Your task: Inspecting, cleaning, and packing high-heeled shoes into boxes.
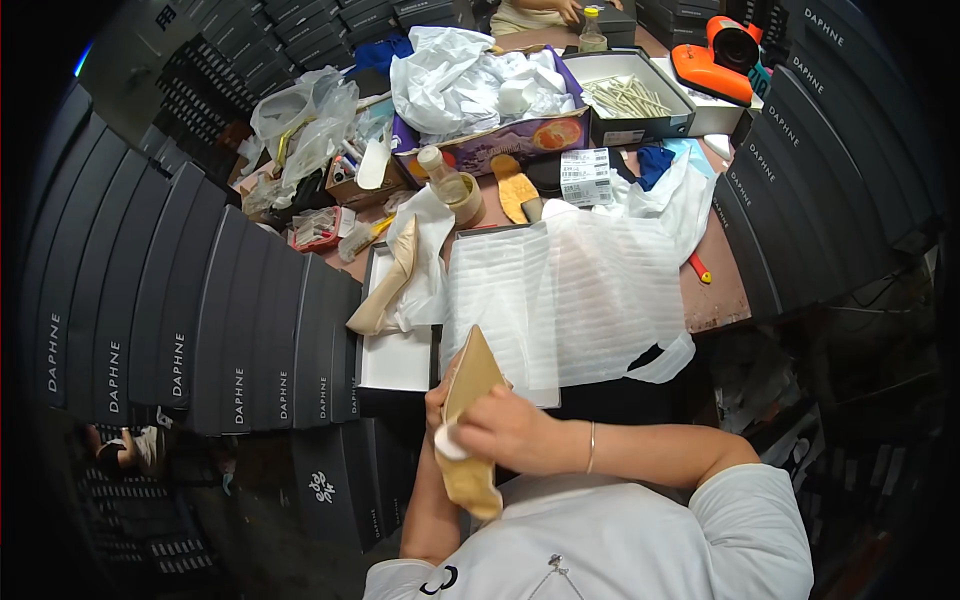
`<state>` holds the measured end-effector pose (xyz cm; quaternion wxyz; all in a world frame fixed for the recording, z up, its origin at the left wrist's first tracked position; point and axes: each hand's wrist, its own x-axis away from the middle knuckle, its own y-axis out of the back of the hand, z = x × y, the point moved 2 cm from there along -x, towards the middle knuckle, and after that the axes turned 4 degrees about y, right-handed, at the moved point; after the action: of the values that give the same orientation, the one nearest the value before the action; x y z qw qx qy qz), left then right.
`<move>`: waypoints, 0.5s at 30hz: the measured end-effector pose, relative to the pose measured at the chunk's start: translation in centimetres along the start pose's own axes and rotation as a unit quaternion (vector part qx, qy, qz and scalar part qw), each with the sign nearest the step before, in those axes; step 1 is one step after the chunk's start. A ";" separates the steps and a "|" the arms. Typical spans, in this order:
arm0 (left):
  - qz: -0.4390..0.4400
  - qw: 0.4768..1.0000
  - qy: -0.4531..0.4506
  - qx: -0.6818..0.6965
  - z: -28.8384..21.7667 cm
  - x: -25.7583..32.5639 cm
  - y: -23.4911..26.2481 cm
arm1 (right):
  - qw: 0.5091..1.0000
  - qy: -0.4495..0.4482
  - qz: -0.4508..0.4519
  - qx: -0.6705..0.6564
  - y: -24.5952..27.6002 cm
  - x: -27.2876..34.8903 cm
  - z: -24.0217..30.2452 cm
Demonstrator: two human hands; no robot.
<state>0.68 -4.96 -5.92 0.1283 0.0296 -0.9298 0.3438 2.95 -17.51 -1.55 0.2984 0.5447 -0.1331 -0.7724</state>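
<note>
A beige pointed shoe (473, 375) is upright in front of my chest, toe up. My left hand (436, 405) grips it from behind, its fingers mostly hidden. On its lower part, my right hand (510, 430) is closed round a small white rounded piece (450, 442), whose kind I cannot make out. Below that hangs a fuzzy yellow piece (472, 488); whether it belongs to the shoe is unclear. Another beige shoe (390, 285) lies on white tissue paper (430, 235) over an open white-lined shoebox (395, 362).
Stacked dark shoeboxes wall both sides (190, 290). White foam sheeting (610, 290) covers the front of the table. Behind stand a glass bottle (445, 180), a purple carton (520, 145) of crumpled paper, a box of thin sticks (630, 95) and an orange heat gun (715, 65). Another person's hands (565, 8) show at the far edge.
</note>
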 end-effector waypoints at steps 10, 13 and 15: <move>0.137 0.984 0.077 0.086 -0.2 -0.5 3.1 | 0.995 -0.057 0.030 0.071 2.0 -0.7 -2.6; 0.170 0.972 0.096 0.133 -0.6 -1.8 2.8 | 0.995 -0.063 0.031 0.074 2.5 -0.3 -2.0; -0.015 0.987 0.084 0.134 -0.4 -0.6 2.0 | 0.997 -0.027 0.054 0.043 2.4 0.6 0.1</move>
<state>1.11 -3.16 -7.05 0.2056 0.0318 -0.8606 0.4648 3.48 -19.73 -0.67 0.3124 0.5283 -0.2030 -0.7629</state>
